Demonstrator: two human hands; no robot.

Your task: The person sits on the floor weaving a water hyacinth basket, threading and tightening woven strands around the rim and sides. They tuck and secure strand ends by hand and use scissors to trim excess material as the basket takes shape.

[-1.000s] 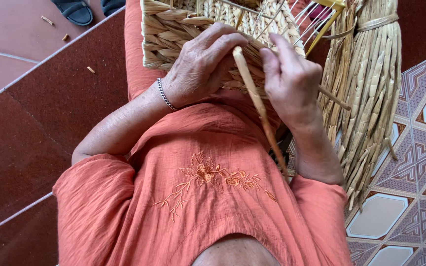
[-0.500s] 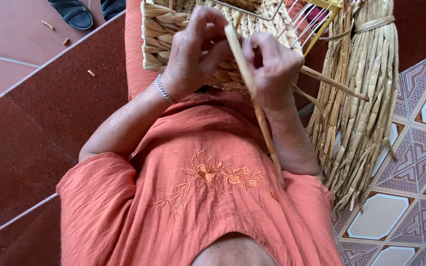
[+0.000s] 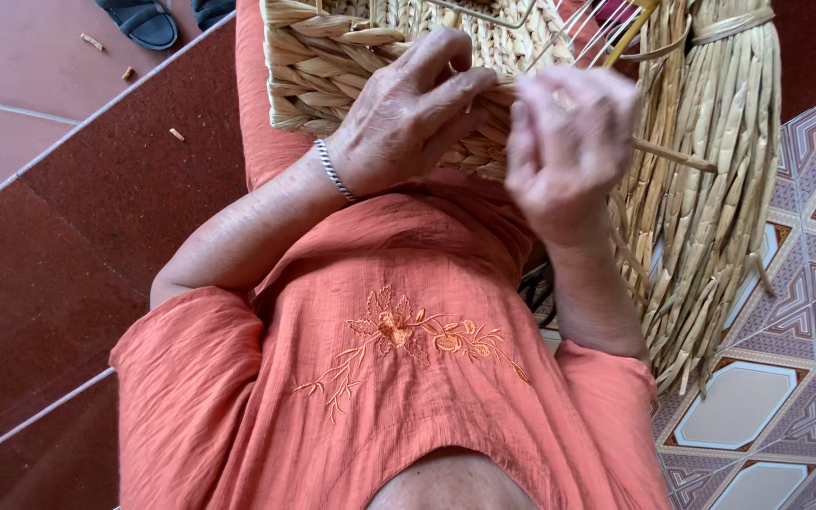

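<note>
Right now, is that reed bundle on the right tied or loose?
Tied. A band wraps the reed bundle near its upper end; below it the stalks splay out over the patterned tiles.

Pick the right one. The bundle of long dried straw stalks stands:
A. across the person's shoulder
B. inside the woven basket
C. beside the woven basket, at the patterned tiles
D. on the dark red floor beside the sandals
C: the tied bundle of pale dried straw stalks stands next to the woven straw basket, over the patterned floor tiles.

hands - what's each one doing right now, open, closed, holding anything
Left hand: fingers curled, resting on the woven basket.
Right hand: closed, blurred, pinching a straw strand.
</note>
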